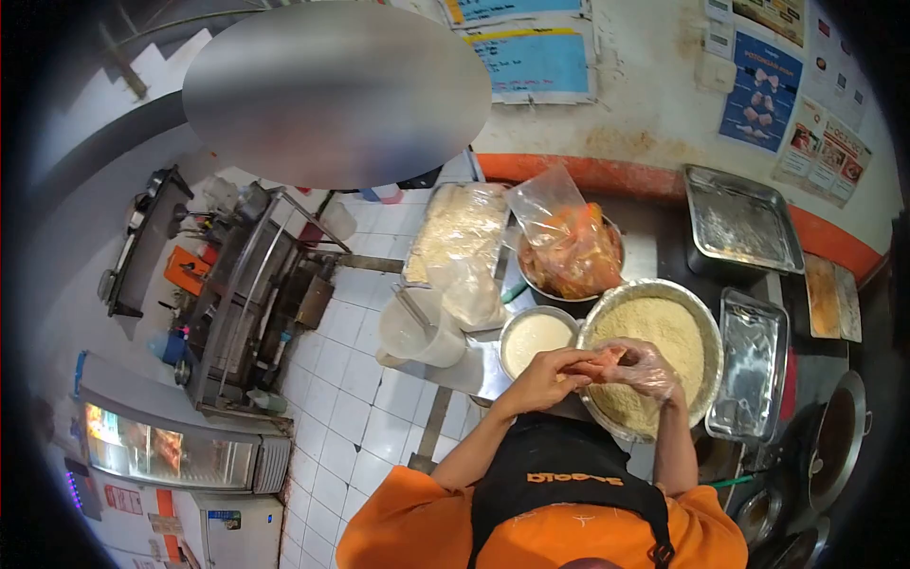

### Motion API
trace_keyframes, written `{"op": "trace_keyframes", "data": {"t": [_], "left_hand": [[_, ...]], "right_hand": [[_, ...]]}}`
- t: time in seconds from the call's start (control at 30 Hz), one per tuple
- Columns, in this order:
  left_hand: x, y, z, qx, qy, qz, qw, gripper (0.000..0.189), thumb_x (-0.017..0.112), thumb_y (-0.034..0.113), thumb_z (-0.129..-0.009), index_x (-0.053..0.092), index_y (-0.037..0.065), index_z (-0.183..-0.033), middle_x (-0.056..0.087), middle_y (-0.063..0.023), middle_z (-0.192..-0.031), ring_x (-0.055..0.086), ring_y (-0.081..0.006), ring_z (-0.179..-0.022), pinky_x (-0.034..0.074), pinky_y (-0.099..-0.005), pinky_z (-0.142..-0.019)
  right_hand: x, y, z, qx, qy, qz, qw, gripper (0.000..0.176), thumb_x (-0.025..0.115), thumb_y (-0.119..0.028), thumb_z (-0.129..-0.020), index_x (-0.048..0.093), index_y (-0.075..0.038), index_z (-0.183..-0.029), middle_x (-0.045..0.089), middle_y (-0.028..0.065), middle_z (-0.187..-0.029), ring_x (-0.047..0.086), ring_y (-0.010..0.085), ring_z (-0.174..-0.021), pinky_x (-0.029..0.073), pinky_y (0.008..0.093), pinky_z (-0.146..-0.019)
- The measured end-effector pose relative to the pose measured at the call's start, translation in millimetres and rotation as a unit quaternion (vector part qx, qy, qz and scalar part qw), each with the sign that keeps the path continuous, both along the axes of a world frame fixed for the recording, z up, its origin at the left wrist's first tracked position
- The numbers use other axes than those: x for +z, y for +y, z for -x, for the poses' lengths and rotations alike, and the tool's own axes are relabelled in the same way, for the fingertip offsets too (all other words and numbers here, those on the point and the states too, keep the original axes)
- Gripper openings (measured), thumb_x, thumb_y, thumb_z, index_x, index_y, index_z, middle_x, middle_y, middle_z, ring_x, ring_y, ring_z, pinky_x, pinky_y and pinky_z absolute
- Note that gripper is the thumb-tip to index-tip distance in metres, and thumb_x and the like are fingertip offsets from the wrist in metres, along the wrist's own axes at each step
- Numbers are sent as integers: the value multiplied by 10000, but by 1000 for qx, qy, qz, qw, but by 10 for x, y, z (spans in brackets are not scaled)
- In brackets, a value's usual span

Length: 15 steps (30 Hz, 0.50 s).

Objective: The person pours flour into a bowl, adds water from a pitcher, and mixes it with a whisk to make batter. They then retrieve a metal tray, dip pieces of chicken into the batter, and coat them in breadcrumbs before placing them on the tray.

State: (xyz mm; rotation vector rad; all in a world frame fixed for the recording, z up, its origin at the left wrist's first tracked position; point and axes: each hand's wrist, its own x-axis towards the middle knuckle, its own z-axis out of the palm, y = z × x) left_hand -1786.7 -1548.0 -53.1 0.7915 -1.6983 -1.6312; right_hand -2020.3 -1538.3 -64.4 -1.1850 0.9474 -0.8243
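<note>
My left hand (552,380) is bare and closed on one side of a small piece of raw orange-pink meat (601,364). On the other side my right hand (645,370), in a clear plastic glove, grips the same piece. Both hands are over the left part of a wide metal bowl (713,332) of pale yellow crumbs or flour. Just left of it stands a smaller bowl (536,343) of creamy white liquid. Behind, a metal bowl holds orange marinated meat (580,251) under a clear plastic bag (548,201).
Empty metal trays (744,223) (749,365) lie at the right, near dark pans (839,441). A white plastic jug (422,332) and a plastic-covered tray (460,228) stand at the left. Tiled floor (360,379) and a glass-door fridge (171,446) are farther left.
</note>
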Motion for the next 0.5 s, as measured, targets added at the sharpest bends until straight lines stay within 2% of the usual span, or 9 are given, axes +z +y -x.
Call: {"op": "trace_keyframes", "data": {"t": [0.07,0.1,0.17,0.2,0.3,0.37,0.43,0.5], "left_hand": [[96,62,-40,53,-122,51,990,392,741,66,-839,619,23,-1209,701,-120,-1046,657,-133,-881,511,-283,-814],[91,107,-96,55,-119,45,990,392,741,66,-839,619,23,-1209,701,-120,-1046,657,-133,-881,511,-283,-814],[73,206,-229,128,-136,-20,982,335,760,84,-838,637,33,-1144,696,-119,-1029,647,-112,-880,510,-282,-811],[32,284,-295,149,-123,-38,981,308,769,110,-846,631,25,-1107,691,-85,-985,638,-111,-866,508,-277,-807],[-172,587,-511,200,-96,-50,974,344,779,108,-842,617,10,-1129,691,-60,-952,636,-116,-845,504,-279,-803],[-288,829,-632,228,-105,-44,967,335,775,57,-836,602,-11,-1115,691,-68,-955,646,-121,-868,510,-267,-805],[-294,1067,-719,313,46,-185,931,274,749,-11,-841,603,-19,-1073,684,-90,-969,649,-121,-912,517,-251,-820],[-316,1222,-762,351,39,-171,920,256,715,-16,-874,578,-9,-1090,672,-81,-970,635,-121,-924,517,-247,-821]], "right_hand": [[49,58,-57,14,49,-37,998,384,796,-119,-819,662,-1,-1159,693,63,-1026,632,140,-943,518,288,-824],[35,97,-94,-2,15,-51,999,331,791,-127,-825,680,-5,-1113,696,47,-982,633,133,-908,518,281,-798],[59,119,-185,-14,-18,-64,998,281,785,-136,-831,699,-9,-1067,699,31,-939,634,125,-874,518,274,-771],[102,140,-228,-7,-19,-54,998,272,773,-148,-843,700,-11,-1066,697,32,-936,634,125,-882,516,277,-778],[78,109,-375,38,-10,-20,999,246,719,-175,-888,693,-16,-1074,696,45,-973,633,123,-894,512,288,-800],[46,86,-533,112,47,51,991,251,688,-167,-908,678,-17,-1108,690,58,-1032,630,124,-897,509,292,-819],[12,121,-738,130,19,23,991,248,659,-174,-935,642,-14,-1124,671,64,-1012,620,126,-873,515,295,-789],[-48,133,-949,166,-82,-98,978,234,641,-170,-955,622,-17,-1131,664,58,-982,633,134,-884,523,274,-774]]}}
